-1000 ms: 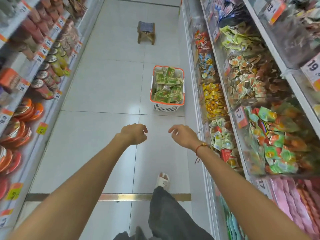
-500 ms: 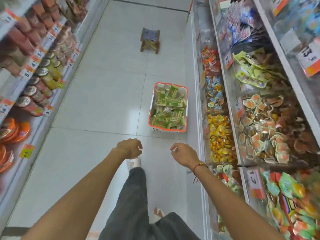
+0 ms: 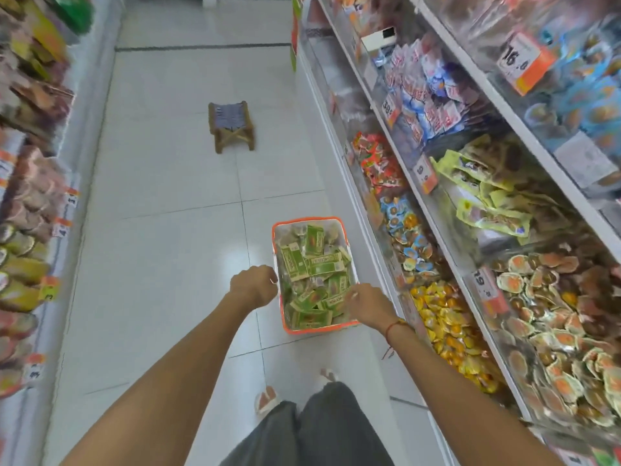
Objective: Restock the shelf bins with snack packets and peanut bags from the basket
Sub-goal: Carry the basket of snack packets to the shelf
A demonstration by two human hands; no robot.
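The shelf bins (image 3: pixel 504 270) ran along the right of the basket (image 3: pixel 280 317), tier over tier of clear-fronted compartments heaped with wrapped snacks: yellow sweets (image 3: pixel 450 327) in the lowest bin nearest the basket, brown-and-orange packets (image 3: pixel 554 327) a tier higher, lime-green bags (image 3: pixel 484 193) above those. Another shelf (image 3: pixel 30 203) of goods stood across the aisle from the basket, blurred. Beyond the basket, further up the white tiled floor (image 3: pixel 161 250), sat a small wooden stool (image 3: pixel 231 126).

The basket itself, white with an orange rim, rested on the floor just beside the base of the bins, filled nearly to the rim with green snack packets (image 3: pixel 312 280). Whether peanut bags lay among them could not be told.

A second before, the basket had been well ahead of the person and both hands hung over bare floor, far short of it. By this moment the person had walked up, so that the left hand (image 3: pixel 253 285) was at the basket's left rim, fingers curled; whether it gripped the rim or only hovered by it could not be told. The right hand (image 3: pixel 364 306) was over the packets at the near right corner, fingers bent downward toward them, with no packet plainly held.

So the walk appeared done and the first pickup about to begin; nothing from the basket seemed to have reached the bins yet.
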